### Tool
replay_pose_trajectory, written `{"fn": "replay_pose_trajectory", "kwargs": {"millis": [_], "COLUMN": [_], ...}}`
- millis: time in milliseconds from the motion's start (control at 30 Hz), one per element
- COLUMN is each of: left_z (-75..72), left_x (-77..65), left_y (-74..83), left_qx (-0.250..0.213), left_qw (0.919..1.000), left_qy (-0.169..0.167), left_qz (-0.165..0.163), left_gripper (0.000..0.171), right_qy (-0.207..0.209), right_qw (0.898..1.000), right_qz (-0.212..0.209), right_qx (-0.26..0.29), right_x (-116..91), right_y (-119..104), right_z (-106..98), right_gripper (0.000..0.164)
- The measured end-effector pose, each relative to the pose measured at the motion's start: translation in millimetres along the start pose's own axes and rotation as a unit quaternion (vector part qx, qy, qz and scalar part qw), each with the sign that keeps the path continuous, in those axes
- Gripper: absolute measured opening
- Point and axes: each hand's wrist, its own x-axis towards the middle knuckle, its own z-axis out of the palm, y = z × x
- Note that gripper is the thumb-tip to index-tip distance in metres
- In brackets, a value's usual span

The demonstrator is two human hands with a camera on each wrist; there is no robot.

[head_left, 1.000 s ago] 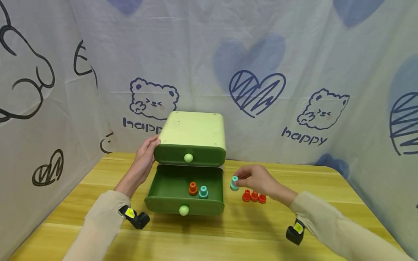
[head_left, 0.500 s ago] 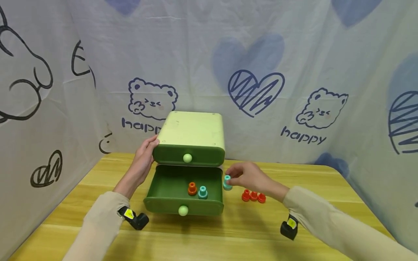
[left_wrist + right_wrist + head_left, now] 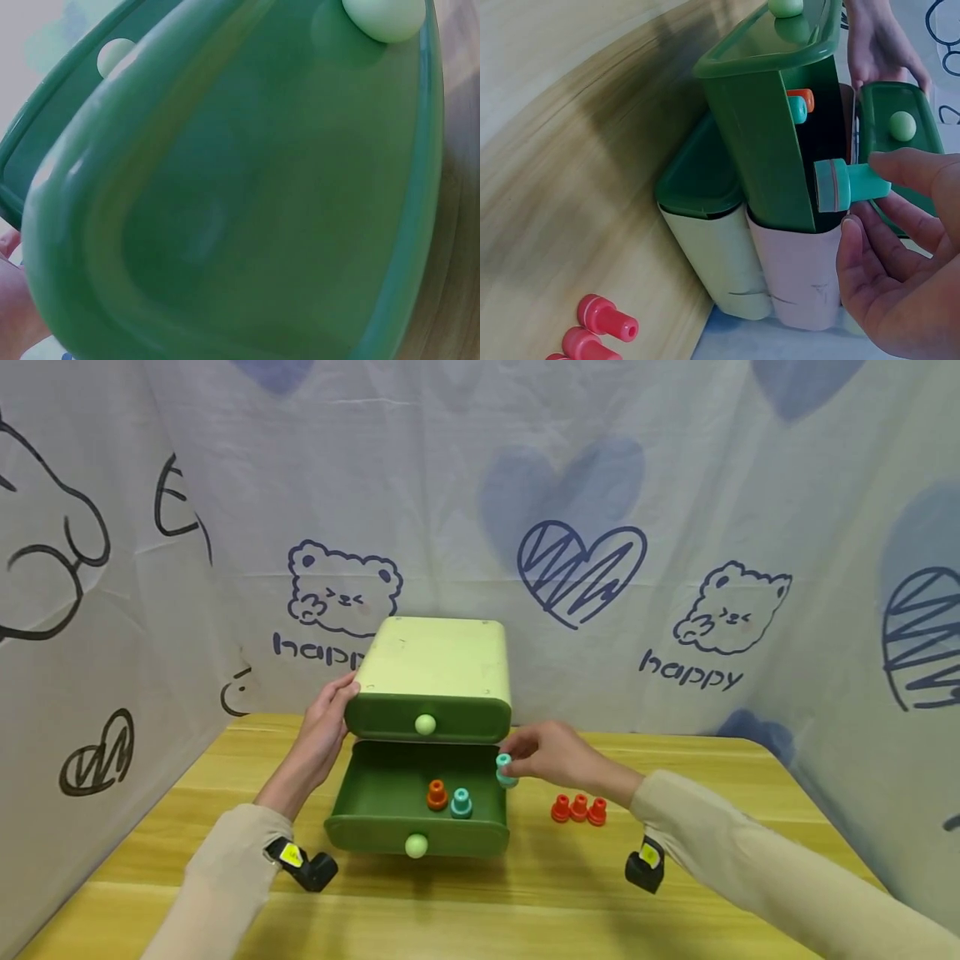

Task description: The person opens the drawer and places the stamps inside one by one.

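Note:
In the head view my right hand (image 3: 555, 755) pinches a small teal stepped peg (image 3: 506, 772) by its narrow end, at the right edge of a pulled-out green drawer (image 3: 382, 781). The right wrist view shows this teal peg (image 3: 847, 185) lying sideways between thumb and fingers, its wide base toward the drawer's side wall. Inside the drawer stand an orange peg (image 3: 437, 795) and a second teal peg (image 3: 461, 804). My left hand (image 3: 324, 727) rests against the left side of the small drawer cabinet (image 3: 435, 656), its fingers along the upper part.
Several red pegs (image 3: 578, 808) stand in a row on the wooden table (image 3: 555, 893), right of the cabinet. The upper drawer (image 3: 390, 717) is pushed in. A printed cloth (image 3: 450, 485) hangs behind the table. Wrist cameras are strapped to both sleeves.
My right hand has carried the teal peg leftward, from beside the cabinet to the open drawer's right edge. The left hand keeps its place on the cabinet. The view has shifted slightly.

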Motion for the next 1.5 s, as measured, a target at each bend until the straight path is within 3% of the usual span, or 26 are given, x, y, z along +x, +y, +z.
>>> {"fn": "replay_pose_trajectory", "kwargs": {"millis": [433, 900, 1500], "left_z": [-2.5, -0.1, -1.2], "left_x": [-1.4, 1.1, 2.0], "left_y": [-1.2, -2.1, -1.5], "left_qx": [-0.005, -0.004, -0.003], "left_qw": [1.0, 1.0, 1.0], "left_qy": [0.005, 0.005, 0.008], "left_qz": [-0.002, 0.004, 0.001], "left_gripper": [0.06, 0.059, 0.059], "right_qy": [-0.021, 0.022, 0.044], "right_qw": [0.999, 0.998, 0.99], "right_qz": [-0.028, -0.049, -0.098], "right_qx": [0.005, -0.013, -0.089], "right_x": [12, 15, 22], "right_y": [-6, 0, 1], "right_z": [8, 33, 54], "right_gripper": [0.018, 0.016, 0.02]}}
